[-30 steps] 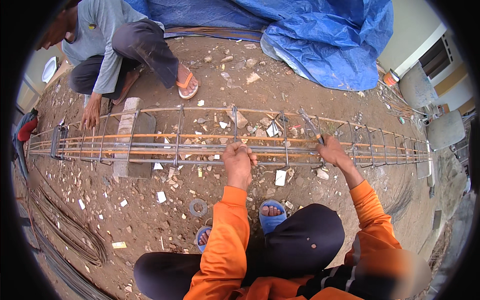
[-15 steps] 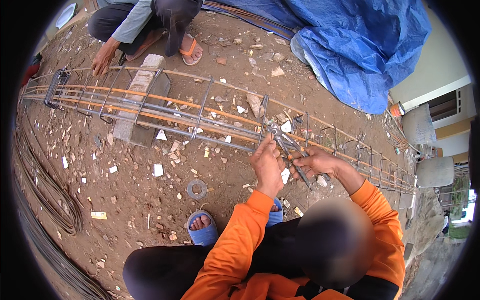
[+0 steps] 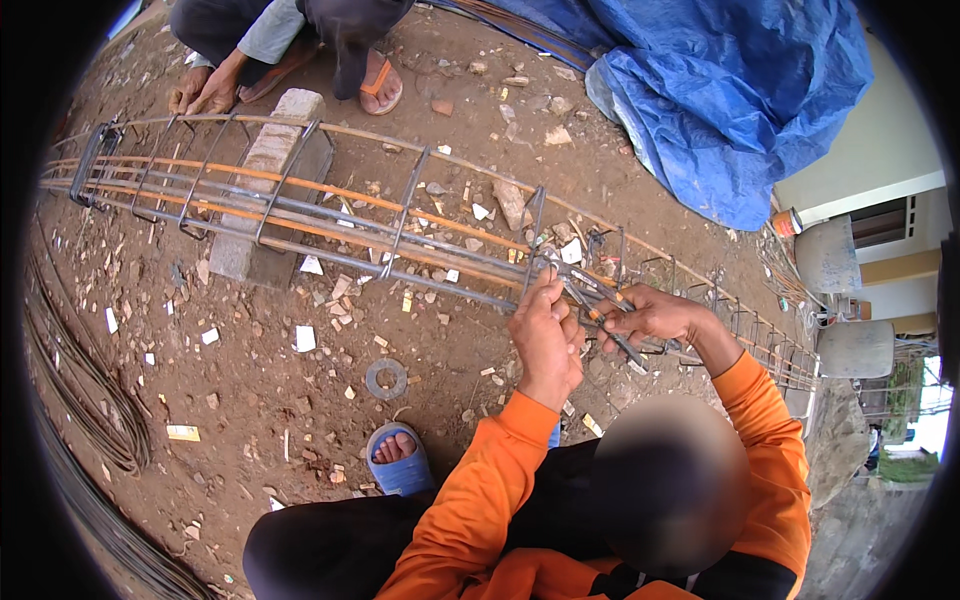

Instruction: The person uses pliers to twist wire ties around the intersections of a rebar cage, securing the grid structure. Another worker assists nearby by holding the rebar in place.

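Note:
My right hand (image 3: 652, 314) is wrapped round the handles of steel pincers (image 3: 576, 284). Their jaws bite near a stirrup on the long rebar cage (image 3: 440, 222), where an upright stirrup meets the orange-brown bars. Just below the jaws, my left hand (image 3: 547, 338) is closed in a pinch; what its fingertips hold, if anything, is too small to make out. Square stirrups cross the cage along its length. Toward the left, the cage passes over a concrete block (image 3: 270, 160). A bundle of dark stirrups (image 3: 98, 162) hangs together at its far left end.
A co-worker's hands (image 3: 208, 92) work at the cage's upper left, with a sandalled foot (image 3: 381, 82) beside it. Blue tarpaulin (image 3: 720, 110) lies at the back right. Coiled steel wire (image 3: 90, 400) lies at the left. A metal ring (image 3: 386, 379) and rubble litter the dirt.
My right hand has brought the pincers' handles closer together, while their jaws stay near the same stirrup. The co-worker's second hand has come into view at the bar. The view has shifted slightly.

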`<state>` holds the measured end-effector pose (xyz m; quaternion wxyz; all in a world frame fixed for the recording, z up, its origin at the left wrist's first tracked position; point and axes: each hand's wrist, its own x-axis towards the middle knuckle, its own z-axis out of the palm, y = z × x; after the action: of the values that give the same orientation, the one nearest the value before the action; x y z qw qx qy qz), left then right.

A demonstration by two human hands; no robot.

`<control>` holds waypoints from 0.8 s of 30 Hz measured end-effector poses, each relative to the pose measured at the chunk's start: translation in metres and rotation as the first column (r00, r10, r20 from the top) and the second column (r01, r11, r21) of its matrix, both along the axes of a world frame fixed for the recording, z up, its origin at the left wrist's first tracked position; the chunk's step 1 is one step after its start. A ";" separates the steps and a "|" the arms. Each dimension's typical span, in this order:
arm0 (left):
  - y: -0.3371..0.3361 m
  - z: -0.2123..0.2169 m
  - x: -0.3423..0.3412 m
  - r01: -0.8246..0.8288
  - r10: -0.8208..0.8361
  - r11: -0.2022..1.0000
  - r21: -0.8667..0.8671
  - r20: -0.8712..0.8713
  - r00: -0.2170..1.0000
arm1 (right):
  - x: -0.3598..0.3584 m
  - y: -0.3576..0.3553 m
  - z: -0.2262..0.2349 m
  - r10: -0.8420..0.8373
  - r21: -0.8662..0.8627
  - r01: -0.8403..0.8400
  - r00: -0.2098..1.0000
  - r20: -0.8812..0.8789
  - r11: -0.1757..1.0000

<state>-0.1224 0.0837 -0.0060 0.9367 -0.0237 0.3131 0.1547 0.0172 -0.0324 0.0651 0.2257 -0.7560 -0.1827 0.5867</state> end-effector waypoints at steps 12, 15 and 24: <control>-0.029 -0.014 0.015 0.362 -0.369 0.859 0.363 -0.052 0.928 | -0.021 -0.016 -0.019 -0.277 -0.020 0.278 0.944 -0.180 0.960; -0.023 -0.021 0.017 0.354 -0.381 0.869 0.347 0.012 0.924 | -0.039 -0.011 -0.001 -0.467 -0.131 0.450 0.823 -0.322 0.883; -0.002 -0.029 0.045 0.348 -0.289 0.930 -0.122 0.344 0.893 | -0.061 -0.005 0.006 -0.576 -0.200 0.558 0.659 -0.484 0.806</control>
<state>-0.0777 0.0818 -0.0349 0.9815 -0.0815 0.1692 -0.0363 -0.0435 -0.0377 0.0715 0.4250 -0.5898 0.1402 0.6722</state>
